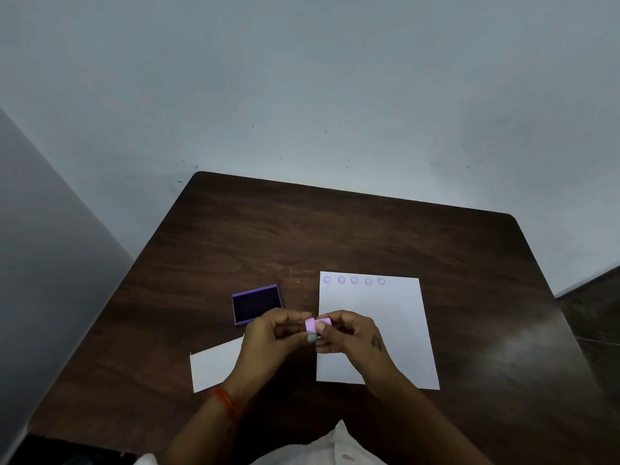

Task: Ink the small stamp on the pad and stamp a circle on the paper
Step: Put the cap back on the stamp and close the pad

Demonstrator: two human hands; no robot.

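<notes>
a small lilac stamp [317, 325] is pinched between the fingertips of the left hand [272, 337] and right hand [352, 333], above the near-left edge of white paper [399, 330] bearing five stamped circles [354, 280]. an open purple ink pad [257, 304] lies left.

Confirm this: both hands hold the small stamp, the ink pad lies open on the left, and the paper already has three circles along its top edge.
Not three: the head view shows five circles along the top of the paper. The rest stands: left hand and right hand hold the stamp, and the ink pad lies open on the left.
</notes>
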